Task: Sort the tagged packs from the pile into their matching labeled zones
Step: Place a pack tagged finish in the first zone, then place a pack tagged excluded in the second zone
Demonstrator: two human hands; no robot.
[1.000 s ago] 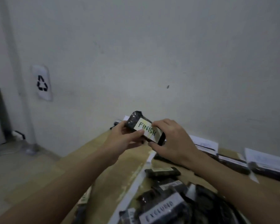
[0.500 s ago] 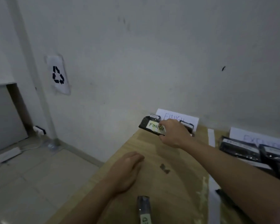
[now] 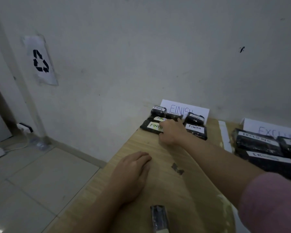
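right hand [image 3: 170,132]: fingers curled on FINISH pack [image 3: 151,127] at surface [image 3: 183,190] far left corner | left hand [image 3: 133,172]: flat, relaxed on surface near left edge

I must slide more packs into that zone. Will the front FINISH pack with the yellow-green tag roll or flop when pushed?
The front FINISH pack lies flat and low on the table, so it probably slides rather than rolls. Its crinkled dark wrap suggests some give, perhaps slight flop. The right hand rests against it.
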